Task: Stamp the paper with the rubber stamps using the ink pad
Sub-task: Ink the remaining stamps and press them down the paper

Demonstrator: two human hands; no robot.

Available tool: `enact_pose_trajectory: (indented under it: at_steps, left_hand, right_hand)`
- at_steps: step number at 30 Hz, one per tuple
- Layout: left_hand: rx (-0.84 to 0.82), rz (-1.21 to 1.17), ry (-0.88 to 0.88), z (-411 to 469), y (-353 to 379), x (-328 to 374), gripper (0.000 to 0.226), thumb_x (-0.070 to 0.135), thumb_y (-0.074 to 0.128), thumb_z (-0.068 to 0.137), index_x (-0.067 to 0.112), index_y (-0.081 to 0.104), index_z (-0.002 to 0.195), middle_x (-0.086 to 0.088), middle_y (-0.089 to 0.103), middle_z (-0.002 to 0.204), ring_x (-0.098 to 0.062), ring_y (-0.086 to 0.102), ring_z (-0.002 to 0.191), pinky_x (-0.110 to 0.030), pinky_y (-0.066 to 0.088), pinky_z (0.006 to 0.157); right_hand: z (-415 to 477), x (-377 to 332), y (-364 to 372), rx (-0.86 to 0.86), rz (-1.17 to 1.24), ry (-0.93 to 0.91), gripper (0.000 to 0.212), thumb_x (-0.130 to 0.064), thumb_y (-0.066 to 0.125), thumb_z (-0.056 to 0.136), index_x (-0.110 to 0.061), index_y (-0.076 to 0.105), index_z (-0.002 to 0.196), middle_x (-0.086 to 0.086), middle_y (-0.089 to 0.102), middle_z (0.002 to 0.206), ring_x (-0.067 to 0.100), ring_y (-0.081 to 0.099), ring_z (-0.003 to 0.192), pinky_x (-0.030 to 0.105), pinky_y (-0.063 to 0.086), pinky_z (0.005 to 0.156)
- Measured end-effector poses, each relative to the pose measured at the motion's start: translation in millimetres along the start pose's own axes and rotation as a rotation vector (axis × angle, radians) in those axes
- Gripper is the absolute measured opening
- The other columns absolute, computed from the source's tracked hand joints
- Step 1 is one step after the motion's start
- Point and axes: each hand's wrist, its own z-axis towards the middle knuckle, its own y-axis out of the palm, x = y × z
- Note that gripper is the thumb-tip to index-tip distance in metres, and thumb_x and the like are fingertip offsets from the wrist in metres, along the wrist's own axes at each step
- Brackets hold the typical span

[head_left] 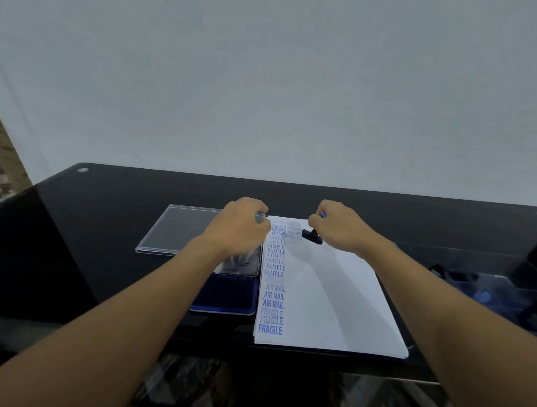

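Paper (pixel 328 296) lies stacked on the black tabletop (pixel 108 222), with blue imprints down its left side. The right hand (pixel 339 227) pinches a tilted rubber stamp (pixel 312 237) at the sheet's far end. The left hand (pixel 242 226) curls at the far left corner, but its grip cannot be told. The open ink pad (pixel 227 296) sits just beside the paper.

Setting: office-type desk. Evidence: glossy black glass surface (pixel 108 216) against plain pale grey wall (pixel 265 81); stack of white paper sheets (pixel 334 297); open blue ink pad (pixel 224 296); clear plastic organiser tray (pixel 472 271).
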Motion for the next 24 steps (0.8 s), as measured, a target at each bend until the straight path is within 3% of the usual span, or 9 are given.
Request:
enact_pose_trajectory:
  at_steps: [2,7,14,19,24]
  left_hand:
    - [-0.032,0.035,-0.002,9.9,6.3,-1.3,0.03,0.027,0.047,0.099,0.016,0.06,0.124,0.003,0.055,0.124,-0.017,0.05,0.116,-0.031,0.038,0.094]
    - [-0.108,0.091,-0.011,28.9,18.4,-7.0,0.046,0.03,0.047,0.102,0.019,0.046,0.146,0.0,0.043,0.153,-0.02,0.04,0.14,-0.035,0.033,0.112]
    - [-0.168,0.123,0.001,49.5,32.6,-19.1,0.047,0.028,0.047,0.101,0.019,0.046,0.147,0.001,0.04,0.156,-0.019,0.036,0.143,-0.035,0.03,0.116]
    - [-0.19,0.141,0.01,58.0,38.5,-24.8,0.05,0.027,0.047,0.1,0.018,0.045,0.149,0.0,0.038,0.158,-0.019,0.034,0.145,-0.035,0.029,0.117]
    - [-0.194,0.141,0.014,61.3,41.4,-27.7,0.051,0.026,0.048,0.099,0.017,0.044,0.149,0.0,0.038,0.158,-0.02,0.034,0.145,-0.036,0.03,0.117]
  right_hand:
    - [6.5,-0.2,2.8,-0.029,-0.036,-0.02,0.014,-0.026,0.047,0.097,-0.015,0.051,0.089,0.006,0.064,0.098,0.017,0.052,0.074,0.029,0.039,0.06]
    - [20.5,-4.0,11.7,-0.11,-0.128,-0.015,0.02,-0.026,0.044,0.099,-0.009,0.053,0.094,0.009,0.061,0.091,0.019,0.05,0.073,0.031,0.037,0.062]
    - [41.7,-4.0,25.5,-0.19,-0.256,-0.01,0.021,-0.027,0.042,0.101,-0.019,0.04,0.081,0.002,0.051,0.08,0.015,0.045,0.066,0.03,0.033,0.056]
    - [47.4,-5.1,30.6,-0.23,-0.309,-0.038,0.016,-0.027,0.043,0.101,-0.015,0.044,0.091,0.002,0.051,0.082,0.014,0.046,0.067,0.03,0.033,0.056]
    - [49.4,-5.7,34.3,-0.23,-0.332,-0.047,0.016,-0.026,0.044,0.101,-0.016,0.043,0.089,0.002,0.051,0.081,0.014,0.047,0.067,0.03,0.034,0.056]
